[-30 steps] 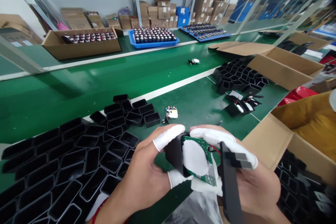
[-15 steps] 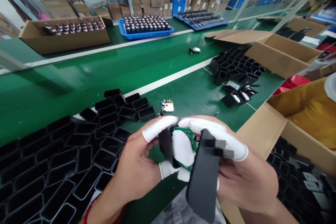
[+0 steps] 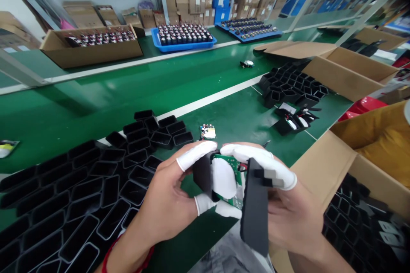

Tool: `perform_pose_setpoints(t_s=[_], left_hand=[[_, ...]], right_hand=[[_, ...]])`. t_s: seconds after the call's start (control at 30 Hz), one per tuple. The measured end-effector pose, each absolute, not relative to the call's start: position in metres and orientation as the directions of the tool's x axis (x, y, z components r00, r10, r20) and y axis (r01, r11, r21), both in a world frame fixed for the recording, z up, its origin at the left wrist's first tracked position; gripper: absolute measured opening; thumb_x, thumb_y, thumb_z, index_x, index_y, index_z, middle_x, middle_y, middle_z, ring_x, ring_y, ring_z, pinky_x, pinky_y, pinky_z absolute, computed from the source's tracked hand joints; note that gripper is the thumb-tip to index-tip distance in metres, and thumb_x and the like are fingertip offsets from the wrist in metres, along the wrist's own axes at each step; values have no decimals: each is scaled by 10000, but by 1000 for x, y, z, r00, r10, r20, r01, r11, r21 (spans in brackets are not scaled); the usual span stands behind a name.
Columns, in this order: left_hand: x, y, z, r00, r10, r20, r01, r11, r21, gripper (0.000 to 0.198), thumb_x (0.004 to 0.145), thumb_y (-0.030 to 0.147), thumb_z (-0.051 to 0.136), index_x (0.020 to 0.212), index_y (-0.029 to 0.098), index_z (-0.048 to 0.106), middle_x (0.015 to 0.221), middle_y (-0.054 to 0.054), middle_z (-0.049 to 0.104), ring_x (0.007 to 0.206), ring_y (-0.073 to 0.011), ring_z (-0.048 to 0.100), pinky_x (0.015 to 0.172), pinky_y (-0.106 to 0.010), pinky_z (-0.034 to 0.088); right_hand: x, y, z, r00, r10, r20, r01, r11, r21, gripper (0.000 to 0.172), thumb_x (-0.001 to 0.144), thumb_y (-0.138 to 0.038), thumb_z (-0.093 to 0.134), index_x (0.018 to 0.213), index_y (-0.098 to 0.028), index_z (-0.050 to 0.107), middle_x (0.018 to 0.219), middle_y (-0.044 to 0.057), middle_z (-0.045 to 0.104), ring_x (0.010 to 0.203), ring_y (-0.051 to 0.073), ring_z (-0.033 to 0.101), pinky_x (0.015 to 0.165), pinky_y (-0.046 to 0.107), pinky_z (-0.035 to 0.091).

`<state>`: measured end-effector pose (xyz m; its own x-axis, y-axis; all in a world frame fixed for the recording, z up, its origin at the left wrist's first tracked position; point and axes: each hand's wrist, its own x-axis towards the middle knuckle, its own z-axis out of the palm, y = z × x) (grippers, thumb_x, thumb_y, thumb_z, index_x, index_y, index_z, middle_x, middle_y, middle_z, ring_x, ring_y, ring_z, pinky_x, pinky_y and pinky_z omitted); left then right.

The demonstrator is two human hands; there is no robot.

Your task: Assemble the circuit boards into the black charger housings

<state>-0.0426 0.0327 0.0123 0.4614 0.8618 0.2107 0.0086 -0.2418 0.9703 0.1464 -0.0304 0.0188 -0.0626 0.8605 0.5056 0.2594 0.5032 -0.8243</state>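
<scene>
Green circuit board (image 3: 235, 165) with white oval pad (image 3: 223, 178) juts from black plastic case's (image 3: 203, 175) open edge; left hand (image 3: 169, 198): fingers grip case; right hand (image 3: 290, 209): fingers grip flat black cover (image 3: 255, 211).

Green board (image 3: 236, 167), white patch (image 3: 223, 178); black case (image 3: 202, 175) and lid (image 3: 256, 209); white finger cots (image 3: 195, 156); green worktop (image 3: 237, 108); blue tray (image 3: 184, 46).

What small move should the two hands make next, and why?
Probably, the right hand should guide the green circuit board with its white patch a little deeper into the black box-shaped case, which the left hand holds: the board protrudes, and the flat black cover stands apart from the case's opening.
</scene>
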Motion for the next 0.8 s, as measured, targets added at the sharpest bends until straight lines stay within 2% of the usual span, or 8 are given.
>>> perform_pose_setpoints(t_s=[0.07, 0.23, 0.37, 0.57, 0.67, 0.8], left_hand=[[-48, 34, 17, 464, 854, 235, 38, -284, 958, 707, 683, 40, 814, 1248, 435, 660, 1269, 45, 678, 1136, -196, 667, 933, -222, 563], [-56, 37, 36, 458, 849, 262, 104, -344, 933, 678, 684, 35, 800, 1235, 407, 664, 1281, 36, 679, 1118, -189, 683, 906, -209, 576], [-57, 35, 49, 452, 860, 237, 189, -351, 917, 677, 656, 15, 790, 1214, 381, 677, 1248, 34, 697, 1129, -192, 683, 913, -196, 569], [-54, 33, 54, 498, 841, 212, 266, -381, 886, 676, 659, 53, 808, 1216, 409, 666, 1250, 58, 698, 1107, -176, 692, 900, -184, 562], [-51, 33, 54, 513, 831, 215, 283, -400, 872, 658, 660, 57, 808, 1220, 373, 670, 1261, 29, 699, 1112, -194, 695, 922, -215, 563], [-47, 34, 53, 514, 821, 248, 295, -440, 848, 608, 660, 56, 797, 1205, 305, 696, 1245, -20, 714, 1118, -230, 695, 926, -259, 576]], right_hand=[[141, -26, 16, -52, 853, 520, 199, 519, -831, 773, 745, 7, 752, 1414, -302, 521, 1366, 59, 601, 1260, 288, 568, 1055, 428, 527], [136, -17, 15, -88, 842, 532, 80, 538, -839, 668, 794, -106, 764, 1399, -282, 541, 1356, 111, 620, 1265, 339, 596, 1048, 518, 539], [139, -16, 13, -134, 808, 573, 66, 584, -809, 759, 776, -105, 769, 1459, -260, 477, 1408, 134, 593, 1305, 367, 565, 1060, 541, 525], [148, -20, 6, -127, 739, 662, 123, 674, -728, 757, 796, -44, 732, 1478, -215, 453, 1433, 141, 548, 1322, 318, 544, 1082, 444, 521], [150, -24, 7, -122, 738, 664, 165, 675, -719, 750, 812, -50, 734, 1483, -209, 438, 1423, 159, 535, 1316, 313, 545, 1099, 442, 502], [147, -29, 15, -116, 765, 633, 269, 638, -722, 735, 817, -52, 719, 1466, -257, 443, 1384, 138, 538, 1295, 291, 558, 1039, 377, 536]])
